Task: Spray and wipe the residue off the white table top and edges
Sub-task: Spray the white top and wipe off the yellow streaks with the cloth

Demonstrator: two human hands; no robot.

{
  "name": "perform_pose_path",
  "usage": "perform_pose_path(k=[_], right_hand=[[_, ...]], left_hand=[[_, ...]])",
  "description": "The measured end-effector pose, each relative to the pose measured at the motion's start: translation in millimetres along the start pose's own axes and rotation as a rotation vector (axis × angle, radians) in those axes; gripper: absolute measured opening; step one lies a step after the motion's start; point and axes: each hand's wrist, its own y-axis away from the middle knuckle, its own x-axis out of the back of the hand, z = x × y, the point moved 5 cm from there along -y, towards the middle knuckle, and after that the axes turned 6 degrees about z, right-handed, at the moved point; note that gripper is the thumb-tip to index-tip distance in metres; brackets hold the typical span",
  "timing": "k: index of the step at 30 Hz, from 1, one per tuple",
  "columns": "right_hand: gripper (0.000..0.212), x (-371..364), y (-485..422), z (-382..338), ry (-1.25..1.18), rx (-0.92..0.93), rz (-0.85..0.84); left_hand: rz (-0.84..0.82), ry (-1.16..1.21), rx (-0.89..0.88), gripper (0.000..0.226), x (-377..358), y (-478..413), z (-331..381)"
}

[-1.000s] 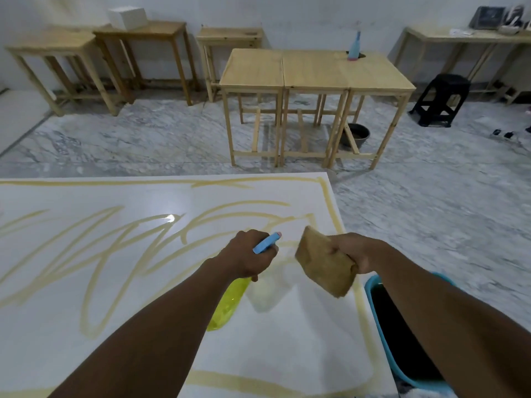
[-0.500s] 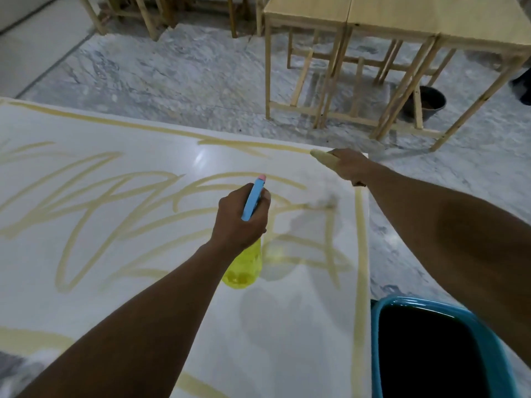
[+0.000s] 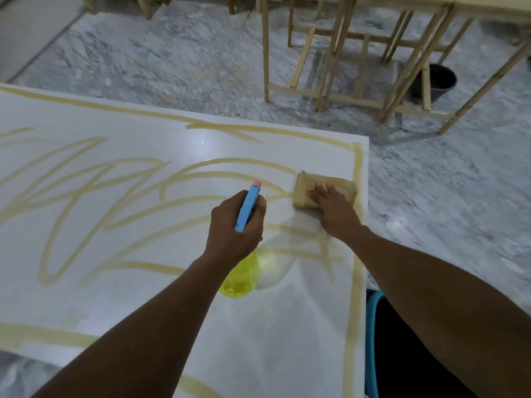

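The white table top carries yellowish residue in looping streaks and a band along its edges. My left hand grips a spray bottle with a yellow body and blue head, held above the table's right half. My right hand lies flat on a tan folded cloth, pressing it onto the table near the right edge, just inside the residue band.
A blue bucket with a dark inside stands on the floor at the table's right side, under my right forearm. Wooden tables stand beyond on the marble floor, with a dark pot under them.
My right hand brought the cloth down from the air to the far right corner, then back along the right edge. The view tilted down. The left hand kept the bottle over the table.
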Motion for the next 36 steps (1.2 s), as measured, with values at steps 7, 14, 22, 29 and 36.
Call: perform_pose_path(k=[7,14,22,29,36], right_hand=[[0.085,-40,107,-47,-0.076,-0.076,0.002],[0.075,-78,222,-114,-0.085,-0.082,0.048],[0.03,-29,256,-137,-0.407,-0.272,-0.108],[0.042,14,212,-88,-1.464,-0.734,-0.422],[0.032,88,19,-56,-0.852,-0.377,-0.354]], left_hand=[[-0.04,-0.024,-0.081,0.028,17,38,3],[-0.086,0.023,-0.071,0.026,53,108,-12],[-0.087,0.032,-0.045,0.025,89,152,-33],[-0.046,0.035,-0.039,0.025,85,113,-23],[-0.093,-0.151,-0.085,0.031,50,31,-13]])
